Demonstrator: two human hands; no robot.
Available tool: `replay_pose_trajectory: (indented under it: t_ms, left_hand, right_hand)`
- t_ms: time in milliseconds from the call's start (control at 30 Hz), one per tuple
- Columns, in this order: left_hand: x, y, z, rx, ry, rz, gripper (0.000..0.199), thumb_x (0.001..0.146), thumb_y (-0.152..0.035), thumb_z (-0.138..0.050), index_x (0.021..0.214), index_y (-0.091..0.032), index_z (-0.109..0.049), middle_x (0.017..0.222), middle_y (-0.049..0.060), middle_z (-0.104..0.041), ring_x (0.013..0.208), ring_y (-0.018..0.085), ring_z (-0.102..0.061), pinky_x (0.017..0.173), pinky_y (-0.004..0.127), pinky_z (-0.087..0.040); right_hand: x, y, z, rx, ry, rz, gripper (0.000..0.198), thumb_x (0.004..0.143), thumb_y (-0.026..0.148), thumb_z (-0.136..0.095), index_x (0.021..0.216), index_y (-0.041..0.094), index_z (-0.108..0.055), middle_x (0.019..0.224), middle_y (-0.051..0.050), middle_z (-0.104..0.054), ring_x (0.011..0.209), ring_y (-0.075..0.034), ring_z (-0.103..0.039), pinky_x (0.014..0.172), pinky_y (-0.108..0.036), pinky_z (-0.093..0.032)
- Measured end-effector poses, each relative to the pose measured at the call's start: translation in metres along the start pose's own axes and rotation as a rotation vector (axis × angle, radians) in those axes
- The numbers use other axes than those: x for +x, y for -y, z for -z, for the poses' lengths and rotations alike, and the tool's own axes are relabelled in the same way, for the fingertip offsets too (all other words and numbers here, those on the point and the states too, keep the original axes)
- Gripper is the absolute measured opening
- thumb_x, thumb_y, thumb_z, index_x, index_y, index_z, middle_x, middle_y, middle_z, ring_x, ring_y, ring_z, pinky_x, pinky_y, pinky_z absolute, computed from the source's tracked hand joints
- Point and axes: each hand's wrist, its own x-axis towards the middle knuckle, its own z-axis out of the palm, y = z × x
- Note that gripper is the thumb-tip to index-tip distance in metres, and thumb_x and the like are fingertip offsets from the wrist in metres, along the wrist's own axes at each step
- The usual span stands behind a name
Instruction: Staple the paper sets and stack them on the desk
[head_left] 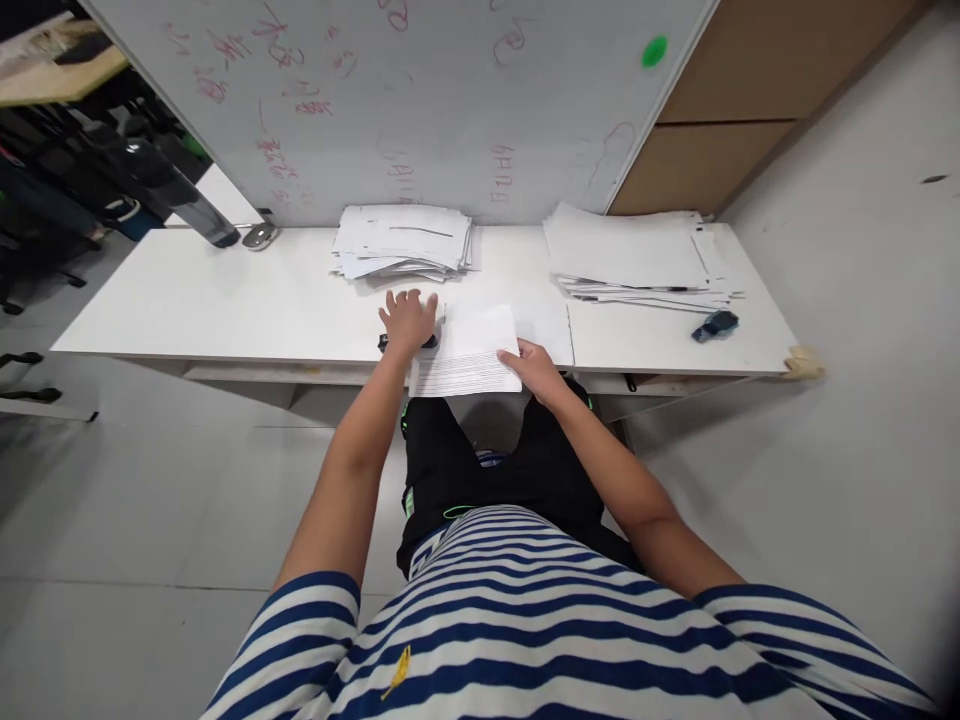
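My right hand [536,370] pinches the right edge of a small set of white paper sheets [476,340], thumb on top. Their near part shows closely spaced dark lines and juts over the table's front edge. Beside the sheets' left edge, my left hand [409,318] has its fingers spread, pointing away from me. Under its palm and wrist lies a small black object [430,342], mostly covered, so its kind and whether it is gripped are unclear. Just beyond my left hand rests an uneven stack of papers [405,240].
A second paper stack [630,250] lies at the back right of the white table [300,300]. Near the right end is a dark watch-like object [715,325]. A dark bottle [180,195] and a round metallic item [259,236] are at left. A whiteboard [450,100] stands behind.
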Motion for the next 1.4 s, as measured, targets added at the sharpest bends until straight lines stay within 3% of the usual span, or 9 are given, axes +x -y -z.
replay_pose_trajectory:
  t_ms: [133, 267, 433, 667, 867, 1000, 1133, 1267, 1400]
  left_hand:
    - [-0.007, 0.002, -0.022, 0.056, -0.041, -0.109, 0.062, 0.097, -0.061, -0.045, 0.142, -0.019, -0.054, 0.162, 0.018, -0.042, 0.161, 0.039, -0.004, 0.126, 0.07, -0.002]
    - [-0.001, 0.01, -0.03, 0.088, -0.036, -0.146, 0.065, 0.099, -0.062, -0.04, 0.144, -0.017, -0.052, 0.163, 0.017, -0.039, 0.161, 0.039, -0.003, 0.127, 0.066, 0.003]
    - [0.007, 0.019, -0.037, 0.088, -0.051, -0.152, 0.065, 0.1, -0.065, -0.037, 0.14, -0.017, -0.054, 0.16, 0.016, -0.043, 0.16, 0.039, -0.008, 0.127, 0.065, 0.001]
    - [0.016, 0.024, -0.034, -0.092, -0.097, -0.135, 0.055, 0.098, -0.064, -0.045, 0.125, -0.019, -0.063, 0.146, 0.019, -0.056, 0.156, 0.04, -0.023, 0.125, 0.066, -0.014]
    - [0.01, 0.04, 0.003, -0.513, -0.262, -0.183, 0.059, 0.105, -0.059, -0.021, 0.129, -0.02, -0.059, 0.136, 0.015, -0.064, 0.131, 0.025, -0.058, 0.112, 0.043, -0.044]
    - [-0.019, 0.067, 0.006, -0.227, -0.216, -0.335, 0.047, 0.105, -0.051, -0.031, 0.103, -0.021, -0.067, 0.115, 0.014, -0.071, 0.119, 0.028, -0.061, 0.108, 0.045, -0.043]
    - [-0.037, 0.077, -0.013, 0.022, -0.257, -0.206, 0.039, 0.103, -0.035, -0.033, 0.071, -0.024, -0.051, 0.084, 0.012, -0.064, 0.094, 0.028, -0.062, 0.089, 0.043, -0.045]
    - [-0.036, 0.07, -0.025, 0.064, -0.381, -0.056, 0.037, 0.103, -0.031, -0.032, 0.068, -0.025, -0.044, 0.083, 0.012, -0.061, 0.09, 0.027, -0.058, 0.084, 0.042, -0.04]
    - [-0.033, 0.068, -0.026, 0.097, -0.347, -0.03, 0.037, 0.104, -0.03, -0.031, 0.072, -0.024, -0.049, 0.09, 0.014, -0.063, 0.094, 0.028, -0.058, 0.086, 0.042, -0.038]
  right_hand:
    - [-0.01, -0.019, -0.006, 0.036, -0.053, 0.019, 0.043, 0.086, 0.047, -0.068, 0.117, 0.018, -0.072, 0.118, -0.009, -0.077, 0.111, -0.028, -0.071, 0.099, -0.045, -0.054]
    - [-0.024, -0.037, -0.017, 0.065, -0.09, 0.001, 0.044, 0.088, 0.049, -0.067, 0.122, 0.021, -0.069, 0.124, -0.007, -0.075, 0.116, -0.026, -0.069, 0.102, -0.042, -0.053]
    - [-0.037, -0.036, -0.025, 0.049, -0.03, -0.183, 0.045, 0.086, 0.05, -0.071, 0.117, 0.019, -0.068, 0.11, -0.009, -0.077, 0.082, -0.021, -0.072, 0.072, -0.035, -0.061]
    - [-0.039, -0.026, -0.029, -0.074, -0.083, -0.145, 0.027, 0.092, 0.033, -0.059, 0.11, 0.015, -0.068, 0.103, -0.009, -0.076, 0.054, -0.011, -0.062, 0.054, -0.027, -0.054]
    - [-0.023, -0.021, -0.026, -0.068, -0.17, -0.075, 0.028, 0.089, 0.031, -0.054, 0.107, 0.014, -0.068, 0.1, -0.01, -0.075, 0.059, -0.014, -0.06, 0.05, -0.026, -0.052]
    - [-0.01, -0.015, -0.018, -0.076, -0.167, -0.037, 0.027, 0.086, 0.033, -0.056, 0.101, 0.015, -0.07, 0.091, -0.008, -0.074, 0.059, -0.014, -0.059, 0.05, -0.026, -0.05]
    - [-0.007, -0.005, 0.0, -0.14, -0.186, -0.016, 0.028, 0.083, 0.035, -0.057, 0.096, 0.015, -0.071, 0.08, -0.005, -0.071, 0.057, -0.014, -0.056, 0.051, -0.025, -0.049]
    - [-0.021, -0.002, 0.027, -0.124, -0.253, 0.022, 0.037, 0.081, 0.042, -0.06, 0.103, 0.015, -0.073, 0.089, -0.005, -0.073, 0.066, -0.015, -0.058, 0.05, -0.024, -0.047]
    - [-0.037, -0.009, 0.047, -0.061, -0.392, 0.006, 0.043, 0.077, 0.048, -0.064, 0.105, 0.015, -0.072, 0.087, -0.005, -0.072, 0.064, -0.014, -0.053, 0.048, -0.025, -0.044]
